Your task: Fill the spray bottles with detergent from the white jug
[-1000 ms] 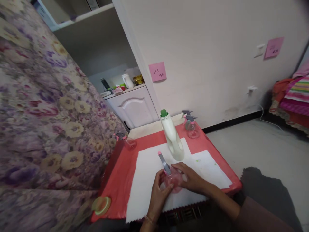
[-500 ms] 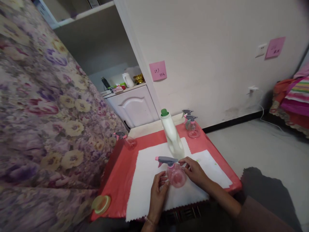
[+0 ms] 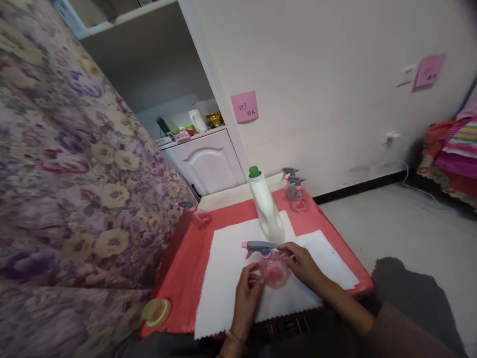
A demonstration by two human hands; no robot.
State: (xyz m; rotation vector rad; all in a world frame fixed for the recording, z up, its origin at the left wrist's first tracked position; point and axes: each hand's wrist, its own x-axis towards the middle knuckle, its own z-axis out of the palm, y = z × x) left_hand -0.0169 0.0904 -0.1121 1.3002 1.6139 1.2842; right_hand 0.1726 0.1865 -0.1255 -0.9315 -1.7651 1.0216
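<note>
Pink see-through spray bottle (image 3: 275,271) (upright)

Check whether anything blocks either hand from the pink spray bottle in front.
Nothing visible does: the left hand and right hand are right beside the spray bottle. The tall white bottle stands behind it, not between.

Clear plastic spray bottle (image 3: 275,271) (smooth, glossy).
</note>
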